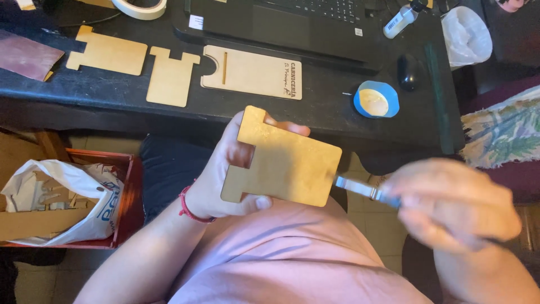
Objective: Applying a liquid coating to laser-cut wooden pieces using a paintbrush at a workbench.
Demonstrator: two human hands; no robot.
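In my left hand (225, 174) I hold a flat, tan wooden cutout (284, 160), notched at its left end, tilted above my lap. A thin metal blade (360, 187) in my blurred right hand (455, 205) meets its right edge.

The cut-out panel (284, 160) looks like matt, smooth pale wood, the tool's blade (355, 186) shiny metal, the tabletop (326, 107) dark and matt.

Laptop (315, 22), mouse (409, 72), blue tape roll (376, 99) on black desk (337, 112).

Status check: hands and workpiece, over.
Left hand gripping notched wooden panel. Right hand, blurred, holding brush at panel's edge. Nothing in the way.
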